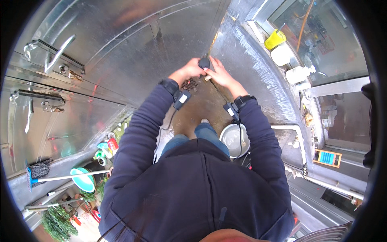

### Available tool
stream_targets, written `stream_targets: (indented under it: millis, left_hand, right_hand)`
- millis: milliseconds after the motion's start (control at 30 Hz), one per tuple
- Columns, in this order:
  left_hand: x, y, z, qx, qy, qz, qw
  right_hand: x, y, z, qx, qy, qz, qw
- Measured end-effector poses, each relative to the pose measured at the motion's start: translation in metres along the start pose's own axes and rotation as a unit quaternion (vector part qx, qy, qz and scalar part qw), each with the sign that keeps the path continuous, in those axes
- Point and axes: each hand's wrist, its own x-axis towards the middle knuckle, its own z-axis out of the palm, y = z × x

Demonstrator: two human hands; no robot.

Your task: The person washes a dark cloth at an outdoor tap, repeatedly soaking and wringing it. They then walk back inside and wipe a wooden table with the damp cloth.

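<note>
The rounded held thing [204, 63] is dark, near black. Jacket [177, 185]: uniform dark navy; jeans [215, 136]: faded blue. The wrist straps [241, 101] are black, the boxes [183, 98] clipped beside them dark with a pale label. Metal doors [121, 48] are silver-grey, streaked with soft reflections; the grey wall [262, 68] carries a band of white, brush-like streaks. The floor [183, 113] is mottled brown. The cup [275, 39] is bright yellow, the pump bottle [297, 75] white, the basin [84, 184] turquoise, the mop head [39, 169] grey, the plant [58, 222] deep green.
</note>
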Motion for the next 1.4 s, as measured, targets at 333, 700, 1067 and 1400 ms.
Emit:
stream_targets:
  millis: [333,700,1067,1400]
  left_hand:
    - [0.048,0.045,-0.023,0.097,0.004,0.012,0.995]
    - [0.106,0.059,-0.004,0.024,0.131,0.049,0.99]
    - [0.161,0.059,-0.022,0.443,0.134,0.063,0.884]
    - [0.166,0.093,-0.001,0.533,0.136,0.04,0.834]
  right_hand:
    - [0.06,0.003,-0.046,0.059,-0.007,-0.124,0.991]
    - [0.127,0.056,-0.081,0.164,0.068,-0.261,0.949]
    - [0.141,0.076,-0.097,-0.075,-0.064,-0.19,0.977]
    - [0.181,0.073,-0.084,-0.191,0.0,-0.108,0.976]
